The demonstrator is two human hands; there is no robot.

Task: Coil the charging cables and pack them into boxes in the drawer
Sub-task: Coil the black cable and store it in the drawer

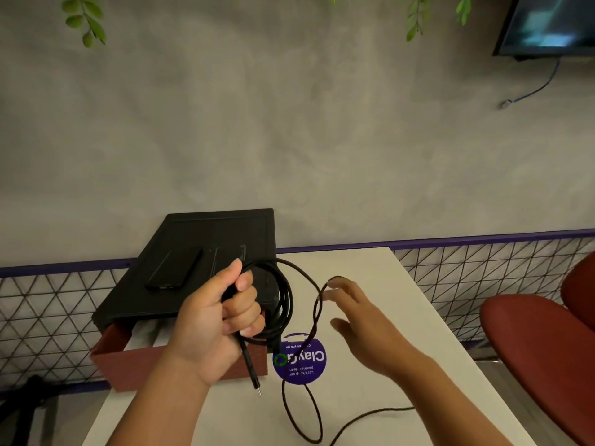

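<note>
My left hand is closed on several loops of a black charging cable, whose plug end hangs down below my fist. The loose rest of the cable runs right, over the fingertips of my right hand, then drops in a long loop to the white table. My right hand is spread, the cable draped across its fingers. Behind my left hand stands a black drawer unit with its reddish-brown drawer pulled out. White boxes show inside the drawer, mostly hidden by my arm.
A dark phone lies on top of the drawer unit. A round purple sticker is on the table under the cable. Red chairs stand at the right. A wire-mesh fence and grey wall are behind the table.
</note>
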